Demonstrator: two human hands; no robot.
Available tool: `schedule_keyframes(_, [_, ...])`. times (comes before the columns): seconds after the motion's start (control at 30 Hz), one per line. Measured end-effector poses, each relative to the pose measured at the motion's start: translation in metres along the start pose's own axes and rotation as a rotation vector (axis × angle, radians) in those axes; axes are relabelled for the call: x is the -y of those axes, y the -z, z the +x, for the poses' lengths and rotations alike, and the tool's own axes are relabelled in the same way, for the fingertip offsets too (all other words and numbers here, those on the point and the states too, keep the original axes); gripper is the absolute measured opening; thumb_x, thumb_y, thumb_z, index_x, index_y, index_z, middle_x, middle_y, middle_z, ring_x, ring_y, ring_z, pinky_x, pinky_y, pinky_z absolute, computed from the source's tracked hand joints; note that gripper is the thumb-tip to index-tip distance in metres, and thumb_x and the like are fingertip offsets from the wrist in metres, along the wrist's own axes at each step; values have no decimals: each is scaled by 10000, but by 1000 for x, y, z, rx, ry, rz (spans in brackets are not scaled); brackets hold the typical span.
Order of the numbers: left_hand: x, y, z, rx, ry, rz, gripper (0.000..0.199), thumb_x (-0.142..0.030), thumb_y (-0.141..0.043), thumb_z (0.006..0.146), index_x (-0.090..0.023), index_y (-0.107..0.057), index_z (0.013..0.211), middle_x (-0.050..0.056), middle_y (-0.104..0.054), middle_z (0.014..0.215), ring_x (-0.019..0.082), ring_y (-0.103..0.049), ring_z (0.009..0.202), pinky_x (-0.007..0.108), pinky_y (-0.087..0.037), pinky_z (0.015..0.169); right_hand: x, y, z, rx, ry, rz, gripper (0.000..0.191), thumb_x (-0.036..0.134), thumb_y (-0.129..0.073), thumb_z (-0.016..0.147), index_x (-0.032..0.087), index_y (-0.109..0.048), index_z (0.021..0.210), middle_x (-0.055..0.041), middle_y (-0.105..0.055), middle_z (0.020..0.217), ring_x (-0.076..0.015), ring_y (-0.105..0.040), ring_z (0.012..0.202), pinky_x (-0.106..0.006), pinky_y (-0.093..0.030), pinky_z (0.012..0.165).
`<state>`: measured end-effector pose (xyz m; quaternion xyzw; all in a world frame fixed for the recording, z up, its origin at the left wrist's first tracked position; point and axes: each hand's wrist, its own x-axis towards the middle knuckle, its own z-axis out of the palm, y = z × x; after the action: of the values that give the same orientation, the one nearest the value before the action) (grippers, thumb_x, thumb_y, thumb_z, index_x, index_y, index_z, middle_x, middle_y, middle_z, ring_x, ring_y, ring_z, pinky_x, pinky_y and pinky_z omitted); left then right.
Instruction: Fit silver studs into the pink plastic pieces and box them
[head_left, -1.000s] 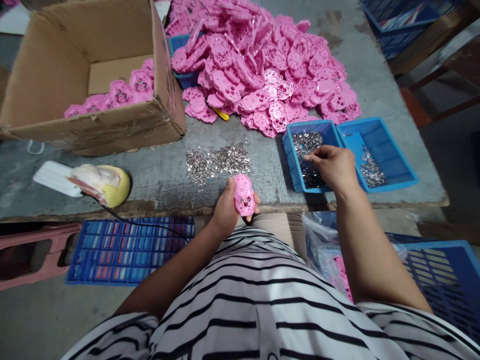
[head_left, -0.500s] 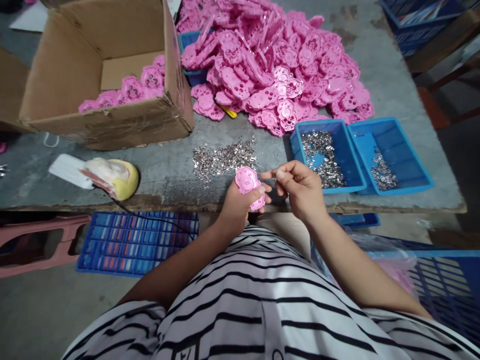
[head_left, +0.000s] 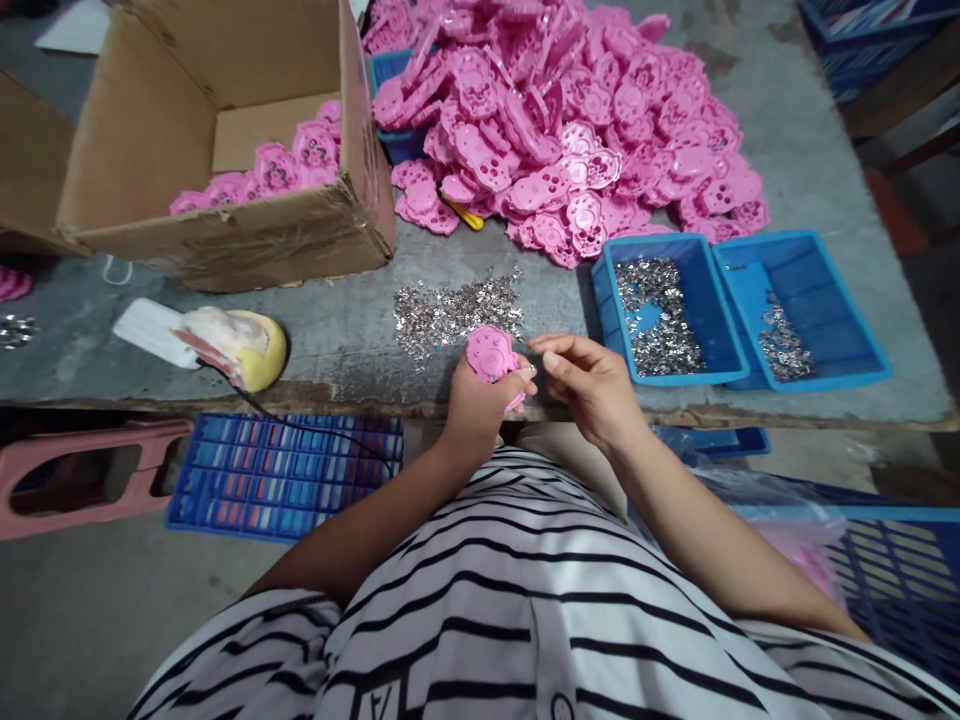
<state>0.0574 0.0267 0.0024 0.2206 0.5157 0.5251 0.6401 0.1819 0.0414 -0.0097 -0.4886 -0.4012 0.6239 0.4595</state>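
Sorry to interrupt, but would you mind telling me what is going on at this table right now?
A person in a striped top holds a pink plastic part in the left hand at the table's near edge. The right hand is beside it, fingertips pinched together toward the part; what they pinch is too small to see. Loose small metal pieces lie just behind, and more fill two blue trays to the right. A large heap of pink parts covers the table's far side, with others in a cardboard box.

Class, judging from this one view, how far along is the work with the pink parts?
Done: some pink parts lie in the cardboard box. In hand: the left hand holds one pink piece; the right hand pinches beside it. Left: a large pink pile.
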Motion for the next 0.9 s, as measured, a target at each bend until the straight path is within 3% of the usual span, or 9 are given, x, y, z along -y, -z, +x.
schedule_keyframes(0.17, [4, 1, 0, -46, -40, 148, 361, -145, -697, 600, -169, -539, 924, -36, -613, 726, 79, -565, 532, 163, -401, 423, 6, 6, 6, 59, 157, -274, 251, 382, -805, 656, 195, -642, 618, -26, -649, 809, -161, -592, 818, -313, -465, 774])
schedule_keyframes(0.27, [8, 4, 1, -23, -68, 164, 408, -175, -738, 609, -172, -549, 970, -20, -636, 768, 93, -594, 583, 167, -432, 460, 8, 8, 7, 75, 177, -336, 252, 397, -773, 698, 199, -642, 615, -34, -638, 812, -184, -605, 851, -365, -465, 849])
schedule_keyframes(0.37, [8, 8, 2, 87, -56, -9, 406, -352, -708, 734, -189, -566, 1078, 31, -688, 900, 156, -663, 781, 235, -529, 617, 8, 7, 3, 22, 168, -288, 288, 447, -762, 713, 199, -640, 631, -46, -614, 905, -203, -615, 915, -409, -464, 912])
schedule_keyframes(0.47, [3, 8, 2, 137, 40, -212, 407, -492, -508, 900, -204, -577, 1180, 69, -700, 1047, 208, -644, 1067, 312, -530, 860, 10, 3, -3, 11, 153, -255, 287, 438, -769, 713, 192, -641, 635, -64, -586, 1059, -226, -607, 1037, -441, -426, 997])
schedule_keyframes(0.6, [-4, 2, -3, 63, 86, -317, 381, -366, -367, 993, -221, -527, 1308, 56, -688, 1138, 188, -559, 1237, 315, -423, 1043, 10, -3, -8, -23, 183, -348, 236, 380, -757, 721, 190, -653, 626, -84, -595, 1126, -255, -538, 1174, -453, -366, 1047])
schedule_keyframes(0.73, [-6, -2, -5, 74, 87, -347, 422, -202, -255, 1004, -215, -484, 1358, 47, -697, 1103, 155, -546, 1248, 302, -388, 1074, 8, -5, -9, -60, 156, -314, 222, 372, -744, 714, 192, -651, 625, -87, -604, 1145, -267, -525, 1180, -460, -363, 1034])
schedule_keyframes(0.9, [-4, -2, -6, 107, 58, -336, 421, -199, -285, 990, -227, -475, 1364, 42, -685, 1126, 161, -549, 1241, 309, -382, 1080, 6, -7, -9, -81, 136, -240, 195, 344, -747, 693, 194, -645, 621, -84, -607, 1131, -262, -538, 1162, -462, -355, 1044])
